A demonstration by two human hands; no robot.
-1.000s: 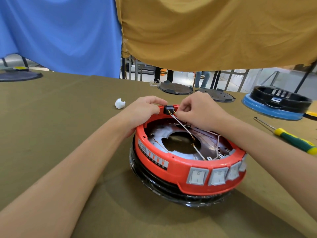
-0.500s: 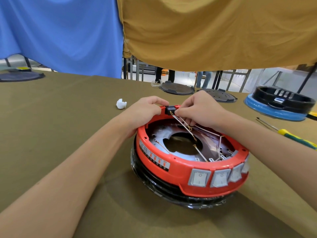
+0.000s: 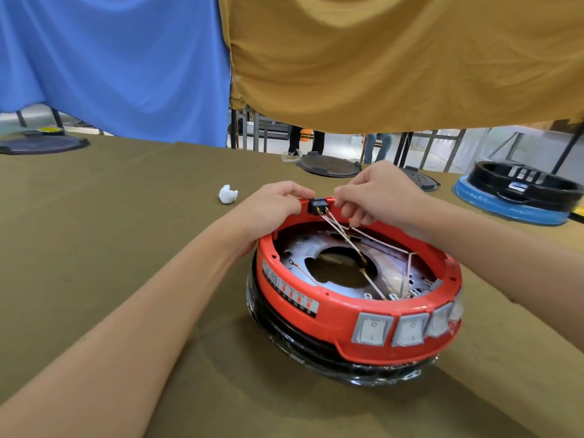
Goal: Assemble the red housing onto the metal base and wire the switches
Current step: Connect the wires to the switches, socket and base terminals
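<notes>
Hands wiring a black connector (image 3: pixel 318 206) at the far rim of the red housing (image 3: pixel 357 306), seated on its metal base (image 3: pixel 303 251) on the worktop (image 3: pixel 126 248).
The right hand (image 3: pixel 376 194) has lifted slightly, its fingers pinching thin wires (image 3: pixel 339 230); the left hand (image 3: pixel 271 207) keeps its fingers curled on the rim, so wiring continues.

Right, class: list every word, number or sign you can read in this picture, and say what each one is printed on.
"O" and "I": on the white rocker switches on the red housing's front.
Label strip on the housing's side: red marks and small print, too blurred to read.
White marking on the black ring at far right: a shape only, not readable.
Nothing else carries text.
</notes>
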